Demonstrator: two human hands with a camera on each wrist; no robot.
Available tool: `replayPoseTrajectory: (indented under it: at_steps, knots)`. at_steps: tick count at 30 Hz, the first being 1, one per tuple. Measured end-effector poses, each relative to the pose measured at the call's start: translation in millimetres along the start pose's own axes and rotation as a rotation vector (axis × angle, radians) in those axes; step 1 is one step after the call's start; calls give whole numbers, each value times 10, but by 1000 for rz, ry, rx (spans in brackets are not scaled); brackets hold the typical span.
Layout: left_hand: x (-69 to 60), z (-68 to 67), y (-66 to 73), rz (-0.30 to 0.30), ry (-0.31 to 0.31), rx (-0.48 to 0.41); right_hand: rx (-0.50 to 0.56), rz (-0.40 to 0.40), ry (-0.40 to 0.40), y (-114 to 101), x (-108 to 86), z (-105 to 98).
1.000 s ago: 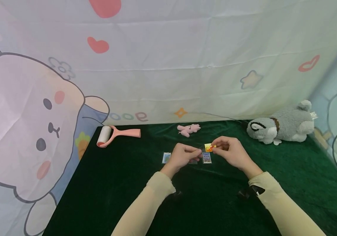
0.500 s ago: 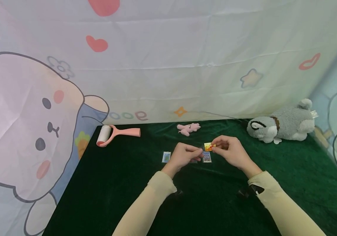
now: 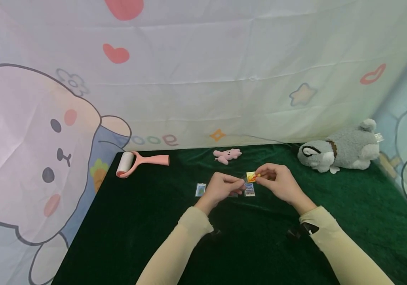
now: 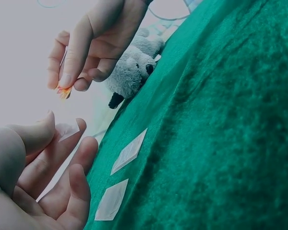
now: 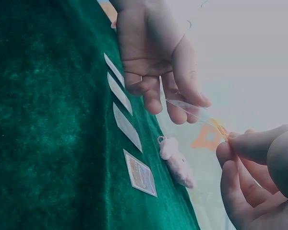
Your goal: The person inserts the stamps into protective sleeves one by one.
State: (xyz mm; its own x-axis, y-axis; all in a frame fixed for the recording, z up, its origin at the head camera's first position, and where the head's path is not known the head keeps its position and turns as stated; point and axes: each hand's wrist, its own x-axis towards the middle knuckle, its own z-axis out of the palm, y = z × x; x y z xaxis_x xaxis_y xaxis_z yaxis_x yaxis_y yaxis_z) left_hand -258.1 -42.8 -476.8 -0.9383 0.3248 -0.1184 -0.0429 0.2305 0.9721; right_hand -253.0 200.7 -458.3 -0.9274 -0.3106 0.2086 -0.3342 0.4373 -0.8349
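Note:
My left hand (image 3: 221, 189) pinches a clear plastic card sleeve (image 5: 189, 109) between thumb and fingers, above the green cloth. My right hand (image 3: 278, 182) holds a small yellow card (image 3: 251, 177) by its edge with thumb and fingertips. In the right wrist view the card's near end meets the sleeve's edge; whether it is inside, I cannot tell. Several small cards lie in a row beneath: a blue-green one (image 3: 200, 190) left of my left hand, a blue-purple one (image 3: 249, 190) under the yellow card. Others between are mostly hidden by the left hand in the head view.
A pink-handled lint roller (image 3: 146, 160) lies at the back left. Behind the hands is a small pink plush toy (image 3: 227, 155). A grey plush penguin (image 3: 342, 150) lies at the back right, against a printed curtain (image 3: 196, 71). Green velvet (image 3: 253, 245) covers the table.
Both hands stay almost in place. The left fingertips have shifted very slightly right, toward the yellow card. Nothing has been let go or picked up.

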Motion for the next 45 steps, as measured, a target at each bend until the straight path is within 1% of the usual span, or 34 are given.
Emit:
replayPoseTrajectory:
  at_steps: [3,10,20,28,34,39,45]
  knots:
    - [-2,-1,4,4,6,-12,-5,1,0,23,6,0]
    - [12,8,8,33,55,-25,-15,8,2,40,3,0]
    - [0,41,25,45,63,-38,2,-1,11,10,-7,3]
    - [9,31,16,52,97,-24,-9,8,2,3,-17,-9]
    - [14,32,15,36,82,-35,-25,0,4,18,-15,-11]
    - [14,34,9,43,92,-39,-36,3,11,30,-9,-5]
    - [21,45,12,51,93,-16,-37,-8,8,18,-15,-4]
